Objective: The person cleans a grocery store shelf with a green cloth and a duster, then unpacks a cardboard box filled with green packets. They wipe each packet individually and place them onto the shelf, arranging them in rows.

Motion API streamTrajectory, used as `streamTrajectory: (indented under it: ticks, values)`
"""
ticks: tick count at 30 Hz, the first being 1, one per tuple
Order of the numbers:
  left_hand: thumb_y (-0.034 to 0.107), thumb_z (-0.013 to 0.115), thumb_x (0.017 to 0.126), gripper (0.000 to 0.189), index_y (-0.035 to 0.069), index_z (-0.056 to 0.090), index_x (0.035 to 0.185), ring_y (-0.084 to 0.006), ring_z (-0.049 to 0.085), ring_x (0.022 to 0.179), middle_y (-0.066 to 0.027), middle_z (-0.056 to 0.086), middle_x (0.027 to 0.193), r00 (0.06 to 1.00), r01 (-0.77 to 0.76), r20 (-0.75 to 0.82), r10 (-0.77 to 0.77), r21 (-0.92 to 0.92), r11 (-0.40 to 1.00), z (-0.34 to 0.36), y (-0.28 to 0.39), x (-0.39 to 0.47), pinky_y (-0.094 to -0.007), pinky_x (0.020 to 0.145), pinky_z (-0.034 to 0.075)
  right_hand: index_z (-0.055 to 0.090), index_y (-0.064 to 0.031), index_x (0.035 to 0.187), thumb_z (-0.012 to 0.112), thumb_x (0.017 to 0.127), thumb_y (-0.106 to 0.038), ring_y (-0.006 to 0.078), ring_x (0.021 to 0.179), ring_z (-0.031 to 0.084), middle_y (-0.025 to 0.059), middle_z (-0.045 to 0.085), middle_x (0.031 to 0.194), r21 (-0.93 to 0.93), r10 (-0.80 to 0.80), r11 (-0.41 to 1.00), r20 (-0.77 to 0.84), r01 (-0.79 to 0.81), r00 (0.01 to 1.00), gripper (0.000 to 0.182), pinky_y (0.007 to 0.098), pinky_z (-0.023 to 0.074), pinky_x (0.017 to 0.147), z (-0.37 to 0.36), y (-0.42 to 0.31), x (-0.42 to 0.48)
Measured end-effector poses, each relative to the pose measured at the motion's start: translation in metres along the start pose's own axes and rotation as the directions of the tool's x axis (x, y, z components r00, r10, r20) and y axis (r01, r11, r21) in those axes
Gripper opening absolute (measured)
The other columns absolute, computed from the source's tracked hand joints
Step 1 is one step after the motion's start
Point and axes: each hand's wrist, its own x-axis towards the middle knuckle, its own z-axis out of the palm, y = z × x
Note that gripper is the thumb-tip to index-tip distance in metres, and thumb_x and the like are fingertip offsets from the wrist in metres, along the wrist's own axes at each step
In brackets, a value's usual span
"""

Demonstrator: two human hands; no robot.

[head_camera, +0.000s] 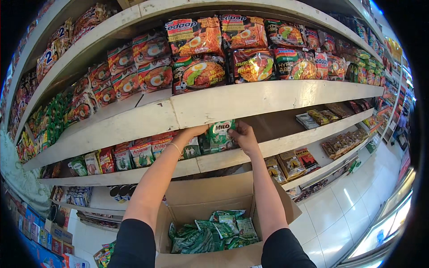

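A green Milo packet stands upright on the lower shelf, just under the wide white shelf edge. My right hand pinches its right side between thumb and fingers. My left hand reaches in at the packet's left, its fingers mostly hidden behind the shelf edge and packet, so its hold cannot be made out. Anlene packets stand in a row to the left. Below my forearms, an open cardboard box holds many green packets.
Instant noodle packets fill the shelf above, behind a white shelf edge that juts over my hands. Coffee packets lie on the shelf at lower right. White floor tiles show right of the box; small cartons stand at lower left.
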Motion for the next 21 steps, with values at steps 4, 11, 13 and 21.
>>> streamTrajectory:
  ticks: [4, 11, 13, 21]
  values:
    - [0.037, 0.045, 0.086, 0.039, 0.003, 0.057, 0.099, -0.0296, 0.056, 0.092, -0.0174, 0.060, 0.098, 0.924, -0.251, -0.262, 0.280, 0.139, 0.958, -0.015, -0.008, -0.018, -0.0382, 0.080, 0.042, 0.055, 0.0018, 0.075, 0.071, 0.067, -0.015, 0.0215, 0.053, 0.057, 0.0129, 0.056, 0.058, -0.450, -0.108, 0.888, -0.001, 0.096, 0.994, 0.024, 0.0324, 0.0439, 0.050, 0.013, 0.005, 0.001]
    - [0.037, 0.047, 0.086, 0.048, 0.002, 0.047, 0.118, -0.0276, 0.045, 0.112, -0.0150, 0.048, 0.123, 0.905, -0.173, -0.412, 0.103, -0.136, 0.976, -0.002, -0.041, -0.041, -0.0354, 0.094, 0.033, 0.058, 0.0012, 0.083, 0.072, 0.063, -0.020, 0.0289, 0.068, 0.062, 0.0179, 0.061, 0.075, -0.549, -0.045, 0.834, 0.048, 0.064, 0.998, 0.032, 0.0355, 0.0478, 0.060, 0.023, -0.006, -0.004]
    - [0.030, 0.056, 0.083, 0.049, 0.001, 0.044, 0.121, -0.0271, 0.043, 0.114, -0.0161, 0.046, 0.123, 0.975, -0.029, -0.222, -0.032, -0.267, 0.963, -0.005, -0.009, -0.051, -0.0353, 0.096, 0.032, 0.058, 0.0021, 0.090, 0.073, 0.062, -0.020, 0.0302, 0.074, 0.062, 0.0188, 0.062, 0.082, -0.553, 0.038, 0.832, 0.002, -0.030, 0.999, 0.039, 0.0359, 0.0485, 0.065, 0.008, 0.003, 0.004]
    - [0.012, 0.076, 0.059, 0.077, 0.000, 0.037, 0.125, -0.0279, 0.046, 0.110, -0.0181, 0.047, 0.120, 0.956, -0.115, -0.287, 0.063, -0.165, 0.980, 0.005, -0.016, -0.058, -0.0342, 0.094, 0.034, 0.055, 0.0027, 0.103, 0.070, 0.067, -0.018, 0.0237, 0.076, 0.062, 0.0161, 0.062, 0.083, -0.585, -0.026, 0.804, 0.139, 0.103, 0.990, 0.044, 0.0314, 0.0481, 0.070, 0.019, -0.009, -0.004]
